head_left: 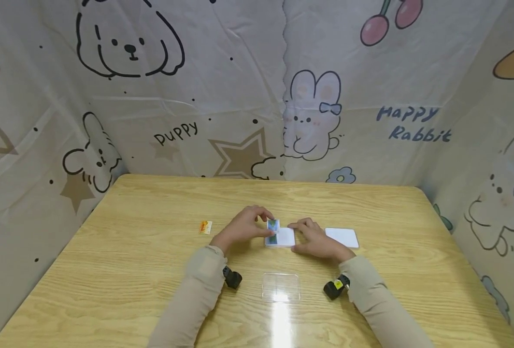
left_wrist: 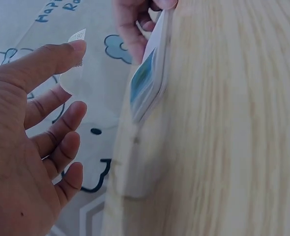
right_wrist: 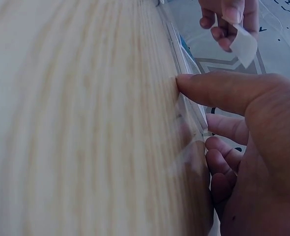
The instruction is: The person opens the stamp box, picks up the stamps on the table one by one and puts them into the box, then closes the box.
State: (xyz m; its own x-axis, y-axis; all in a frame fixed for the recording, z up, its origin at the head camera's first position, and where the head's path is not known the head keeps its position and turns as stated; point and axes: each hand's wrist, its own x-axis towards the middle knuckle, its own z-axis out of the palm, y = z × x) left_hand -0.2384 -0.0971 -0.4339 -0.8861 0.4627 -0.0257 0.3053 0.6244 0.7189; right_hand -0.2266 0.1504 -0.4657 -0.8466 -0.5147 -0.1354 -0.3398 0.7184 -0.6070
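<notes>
Between thumb and index finger, my left hand pinches a small postage stamp with a blue-green picture; its toothed edge shows in the left wrist view. The stamp is held upright just over the left end of a thin stack of white cards. On that end of the stack lies another blue-green stamp. My right hand holds the right end of the stack, thumb at the near edge and index finger at the far edge. Its other fingers are bent and partly hidden.
A separate white card lies right of the stack, behind the right hand. Nearer me is a clear plastic case part, with glare on it. A small orange-yellow stamp lies at the left. A patterned cloth hangs behind the wooden table.
</notes>
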